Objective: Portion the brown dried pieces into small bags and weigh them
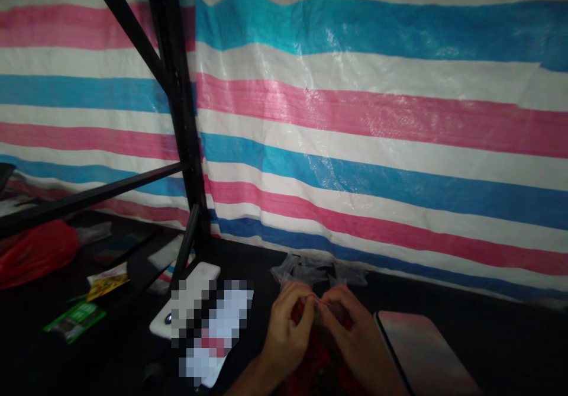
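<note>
- Grip: the left hand and the right hand were raised together, fingers curled inward. The fingertips of both hands met in a closed pinch on a small dark-red piece.
- Held item: the piece sat between the two pinches, partly hidden by the fingers. Its exact form and material could not be determined.
- Below the grip: a loose mass of red material lay directly under the hands and appeared to touch the wrists' inner side, though dim light hid its detail.
- Beyond the grip: a low heap of clear plastic pieces lay just ahead of the fingertips, against the foot of a striped tarpaulin.
- Right of the grip: a flat rectangular panel with a glossy face lay near the right hand.
- Left of the grip: a white flat device, partly obscured by pixelation, lay near the left hand. Further left were a black steel frame, a red plastic bag and a green packet.
- Progress state: the clear pieces were heaped, and the red material lay unsorted. The count of either could not be determined.
</note>
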The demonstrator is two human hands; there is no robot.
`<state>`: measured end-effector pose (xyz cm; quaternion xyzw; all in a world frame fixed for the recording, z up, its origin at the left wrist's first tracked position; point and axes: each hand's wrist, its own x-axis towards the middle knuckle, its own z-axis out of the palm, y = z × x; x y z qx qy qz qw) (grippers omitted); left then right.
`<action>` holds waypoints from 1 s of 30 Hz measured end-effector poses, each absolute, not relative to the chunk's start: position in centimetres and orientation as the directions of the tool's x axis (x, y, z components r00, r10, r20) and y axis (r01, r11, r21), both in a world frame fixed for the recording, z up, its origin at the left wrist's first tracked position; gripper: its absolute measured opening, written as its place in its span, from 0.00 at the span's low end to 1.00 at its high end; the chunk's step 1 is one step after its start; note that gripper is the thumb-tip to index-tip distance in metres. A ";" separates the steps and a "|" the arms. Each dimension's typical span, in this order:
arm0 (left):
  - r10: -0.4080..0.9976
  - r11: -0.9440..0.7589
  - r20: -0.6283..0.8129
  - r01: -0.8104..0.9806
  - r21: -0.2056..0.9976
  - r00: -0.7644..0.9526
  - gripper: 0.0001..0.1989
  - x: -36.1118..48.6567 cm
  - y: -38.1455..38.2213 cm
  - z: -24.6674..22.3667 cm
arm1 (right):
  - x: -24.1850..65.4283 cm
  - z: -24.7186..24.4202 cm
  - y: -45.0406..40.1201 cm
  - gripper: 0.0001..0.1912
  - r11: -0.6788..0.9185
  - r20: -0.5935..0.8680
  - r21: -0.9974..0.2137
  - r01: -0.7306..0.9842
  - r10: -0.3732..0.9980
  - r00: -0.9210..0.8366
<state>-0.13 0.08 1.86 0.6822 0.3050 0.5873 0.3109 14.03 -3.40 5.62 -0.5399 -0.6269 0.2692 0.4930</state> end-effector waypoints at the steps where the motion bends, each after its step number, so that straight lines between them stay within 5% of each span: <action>1: 0.789 -0.611 0.603 0.051 0.790 0.118 0.11 -0.1 0.0 1.8 | 14.0 5.6 -3.4 0.11 0.273 0.327 -0.870 0.410 0.943 0.065; 9: 0.855 -0.519 0.519 0.022 0.854 0.016 0.13 0.1 0.1 1.4 | 14.3 4.6 -3.1 0.14 0.182 0.251 -0.923 0.339 0.953 0.171; 15: 0.776 -0.628 0.612 0.098 0.772 0.149 0.10 0.2 -0.7 1.5 | 15.0 4.6 -3.5 0.18 0.300 0.408 -0.857 0.418 0.892 0.194; 19: 0.782 -0.622 0.621 0.131 0.772 0.050 0.11 -0.3 -0.4 2.4 | 15.2 4.6 -3.3 0.12 0.394 0.484 -0.810 0.434 0.868 0.115; 23: 0.886 -0.398 0.450 0.319 0.860 -0.108 0.15 -2.9 2.1 4.7 | 15.6 4.2 -2.7 0.13 0.390 0.544 -0.769 0.506 0.815 0.199; 25: 0.954 -0.204 0.292 0.578 0.791 -0.063 0.15 -4.8 4.2 5.9 | 15.9 4.0 -2.4 0.13 0.388 0.563 -0.748 0.538 0.800 0.208; 30: 0.986 -0.010 0.133 0.763 0.646 -0.100 0.11 -8.2 9.0 7.0 | 16.6 3.9 -2.1 0.11 0.390 0.601 -0.671 0.630 0.785 0.153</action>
